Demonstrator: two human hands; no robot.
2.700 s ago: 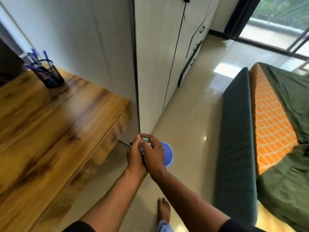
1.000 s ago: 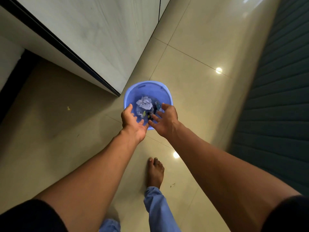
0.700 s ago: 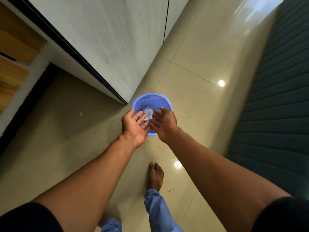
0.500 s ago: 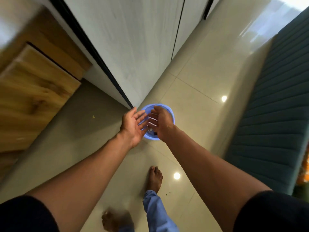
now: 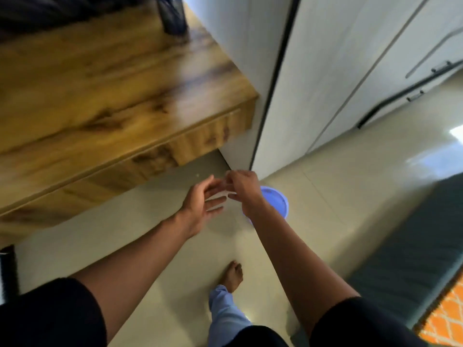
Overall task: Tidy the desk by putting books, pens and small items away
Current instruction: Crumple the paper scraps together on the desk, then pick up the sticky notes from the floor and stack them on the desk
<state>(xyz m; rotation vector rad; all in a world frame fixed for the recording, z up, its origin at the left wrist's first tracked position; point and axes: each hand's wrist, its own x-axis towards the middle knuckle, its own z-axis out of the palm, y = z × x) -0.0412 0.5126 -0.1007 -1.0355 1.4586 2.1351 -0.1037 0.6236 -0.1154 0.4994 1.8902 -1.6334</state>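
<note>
Head view, motion-blurred, looking down at 2 bare forearms over a pale tiled floor (image 5: 350, 186).

1. Left hand (image 5: 200, 204): raised above the floor, palm turned toward the other hand, fingers (image 5: 216, 200) straight and spread, holding nothing.
2. Right hand (image 5: 244, 190): just beside the left, back of the hand toward the camera, fingertips meeting those of the left. Fingers bent a little; blur hides whether they pinch anything, so its grip cannot be told.
3. Blue bin (image 5: 275, 199): round, plastic, standing on the floor near the foot of the white wardrobe (image 5: 325, 71). The right hand and wrist cover its left part; its contents cannot be made out.
4. Wooden desk (image 5: 100, 83): upper left, grain top and drawer front in sight, its corner close to the wardrobe's dark edge strip.
5. Dark pen holder (image 5: 172, 18): on the far end of the desk top by the wall, cut off by the frame edge; its contents are out of view.
6. Bare foot (image 5: 233, 275): on the floor below the hands, with a light blue trouser leg (image 5: 225, 314) behind it.
7. Black sleeves (image 5: 50, 314): on both upper arms at the bottom edge.
8. Dark green mattress edge (image 5: 413, 246): right side, with an orange patterned cloth (image 5: 446, 319) at the lower right corner.
</note>
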